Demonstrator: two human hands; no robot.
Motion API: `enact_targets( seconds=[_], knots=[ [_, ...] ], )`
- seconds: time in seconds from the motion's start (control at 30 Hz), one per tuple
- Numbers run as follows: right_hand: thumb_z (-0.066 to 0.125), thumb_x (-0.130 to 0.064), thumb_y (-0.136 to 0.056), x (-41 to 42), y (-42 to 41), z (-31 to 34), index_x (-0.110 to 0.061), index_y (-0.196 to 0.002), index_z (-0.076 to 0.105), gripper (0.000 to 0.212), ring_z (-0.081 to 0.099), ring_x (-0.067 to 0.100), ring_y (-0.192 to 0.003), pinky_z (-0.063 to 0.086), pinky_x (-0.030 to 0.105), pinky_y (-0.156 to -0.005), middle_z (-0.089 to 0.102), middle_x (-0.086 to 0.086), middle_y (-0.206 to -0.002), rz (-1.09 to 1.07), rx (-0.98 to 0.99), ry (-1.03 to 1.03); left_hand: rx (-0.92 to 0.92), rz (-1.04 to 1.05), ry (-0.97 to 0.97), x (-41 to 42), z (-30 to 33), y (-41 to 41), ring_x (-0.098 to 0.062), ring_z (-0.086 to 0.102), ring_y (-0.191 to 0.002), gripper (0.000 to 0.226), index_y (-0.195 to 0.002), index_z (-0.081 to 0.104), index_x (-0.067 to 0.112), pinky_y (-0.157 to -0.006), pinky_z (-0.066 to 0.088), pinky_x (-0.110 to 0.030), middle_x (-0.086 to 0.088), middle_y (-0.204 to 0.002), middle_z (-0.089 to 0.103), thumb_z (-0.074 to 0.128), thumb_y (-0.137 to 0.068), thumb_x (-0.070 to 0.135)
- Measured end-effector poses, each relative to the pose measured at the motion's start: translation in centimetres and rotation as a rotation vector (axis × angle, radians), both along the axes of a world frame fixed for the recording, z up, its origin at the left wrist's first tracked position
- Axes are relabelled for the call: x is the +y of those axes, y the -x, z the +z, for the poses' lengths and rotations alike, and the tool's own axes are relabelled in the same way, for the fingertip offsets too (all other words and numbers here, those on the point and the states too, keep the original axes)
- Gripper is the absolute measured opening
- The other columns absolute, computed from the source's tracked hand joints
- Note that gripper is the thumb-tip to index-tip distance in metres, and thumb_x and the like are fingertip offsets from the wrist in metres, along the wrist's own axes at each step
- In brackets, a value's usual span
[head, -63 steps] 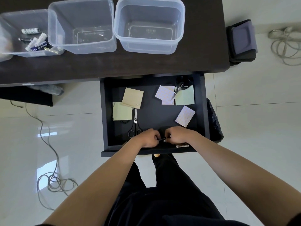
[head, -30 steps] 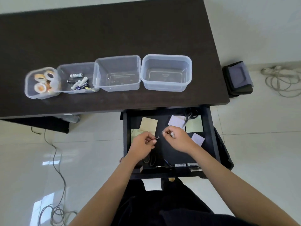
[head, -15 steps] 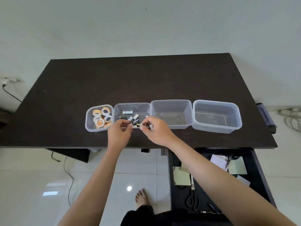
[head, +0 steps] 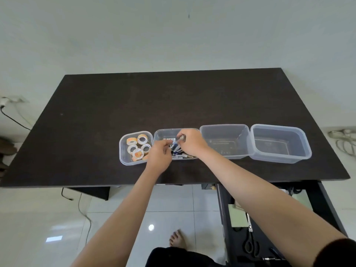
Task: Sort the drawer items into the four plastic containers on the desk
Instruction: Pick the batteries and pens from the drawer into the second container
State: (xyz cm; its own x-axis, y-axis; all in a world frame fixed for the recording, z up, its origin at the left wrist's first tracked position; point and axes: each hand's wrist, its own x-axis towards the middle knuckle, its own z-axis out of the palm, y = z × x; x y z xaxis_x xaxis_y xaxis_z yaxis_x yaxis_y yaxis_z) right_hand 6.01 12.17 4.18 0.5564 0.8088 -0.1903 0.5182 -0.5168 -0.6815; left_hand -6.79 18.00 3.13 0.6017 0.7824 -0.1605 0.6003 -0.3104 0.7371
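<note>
Four clear plastic containers stand in a row on the dark desk [head: 134, 103]. The leftmost container [head: 122, 151] holds several tape rolls [head: 138, 153]. The second container [head: 163, 132] holds several batteries [head: 178, 153]. The third container [head: 224, 128] and the fourth container [head: 279, 130] are empty. Both my hands are over the second container. My right hand [head: 192, 144] pinches a small battery [head: 181, 139] at its fingertips. My left hand [head: 159, 155] has its fingers pinched together; I cannot see whether it holds anything. The open drawer [head: 221, 209] at lower right holds sticky notes [head: 238, 218] and scissors [head: 250, 241].
My right forearm crosses above the drawer and hides part of it. Cables lie on the white tiled floor at the left [head: 84, 214] and far right [head: 344, 139]. My bare foot [head: 177, 238] is below the desk's front edge.
My hands lifted small batteries out of the drawer and carried them up and left to the second container. They now reach further over it. My view rose from the drawer to the desk.
</note>
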Motion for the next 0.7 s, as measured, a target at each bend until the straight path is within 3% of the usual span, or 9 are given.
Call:
enact_targets(
  seconds=[0.1, 0.27, 0.33, 0.5, 0.7],
  knots=[
    [0.053, -0.008, -0.090, -1.0, -0.5, 0.7, -0.009, -0.105, 0.067, 0.021, 0.059, 0.021, -0.102, 0.047, 0.031, -0.088, 0.065, 0.009, -0.112, -0.010, -0.007, -0.055, -0.086, 0.035, -0.010, -0.9, -0.9, 0.2, -0.018, 0.058, -0.115, 0.030, -0.118, 0.061, 0.009, -0.092, 0.043, -0.023, -0.005, -0.121, 0.062, 0.049, -0.091, 0.003],
    [0.058, -0.010, -0.089, -5.4, -1.2, 1.2, -0.011, -0.102, 0.068, 0.017, 0.058, 0.013, -0.084, 0.047, 0.017, -0.074, 0.067, 0.006, -0.102, -0.022, 0.044, -0.206, -0.241, 0.079, -0.052, -4.8, -1.6, 0.0, -0.011, 0.060, -0.094, 0.021, -0.108, 0.064, 0.009, -0.074, 0.045, -0.011, 0.000, -0.106, 0.059, 0.055, -0.089, 0.003],
    [0.061, -0.014, -0.088, -8.4, -1.7, 1.2, -0.013, -0.100, 0.069, 0.014, 0.061, 0.015, -0.083, 0.049, 0.019, -0.074, 0.068, 0.002, -0.096, -0.018, 0.087, -0.209, -0.268, 0.027, -0.061, -7.0, -2.2, -0.4, -0.011, 0.061, -0.085, 0.019, -0.103, 0.065, 0.009, -0.070, 0.046, -0.008, 0.001, -0.101, 0.060, 0.056, -0.088, 0.002],
    [0.063, -0.024, -0.088, -17.7, -4.0, -0.7, -0.020, -0.100, 0.069, 0.013, 0.060, 0.010, -0.077, 0.049, 0.016, -0.071, 0.065, -0.006, -0.087, 0.031, 0.175, -0.032, -0.222, -0.114, 0.018, -13.7, -5.0, -2.4, -0.013, 0.062, -0.082, 0.019, -0.101, 0.067, 0.008, -0.076, 0.049, -0.018, 0.002, -0.098, 0.058, 0.056, -0.087, 0.001],
    [0.063, -0.024, -0.087, -30.0, -7.5, -6.0, -0.026, -0.090, 0.067, 0.006, 0.056, 0.003, -0.066, 0.045, 0.020, -0.066, 0.065, -0.005, -0.081, 0.091, 0.216, 0.257, -0.046, -0.273, 0.242, -23.7, -8.4, -4.8, 0.000, 0.057, -0.081, 0.015, -0.098, 0.066, 0.012, -0.072, 0.042, -0.002, 0.005, -0.099, 0.059, 0.055, -0.089, 0.007]
  ],
)
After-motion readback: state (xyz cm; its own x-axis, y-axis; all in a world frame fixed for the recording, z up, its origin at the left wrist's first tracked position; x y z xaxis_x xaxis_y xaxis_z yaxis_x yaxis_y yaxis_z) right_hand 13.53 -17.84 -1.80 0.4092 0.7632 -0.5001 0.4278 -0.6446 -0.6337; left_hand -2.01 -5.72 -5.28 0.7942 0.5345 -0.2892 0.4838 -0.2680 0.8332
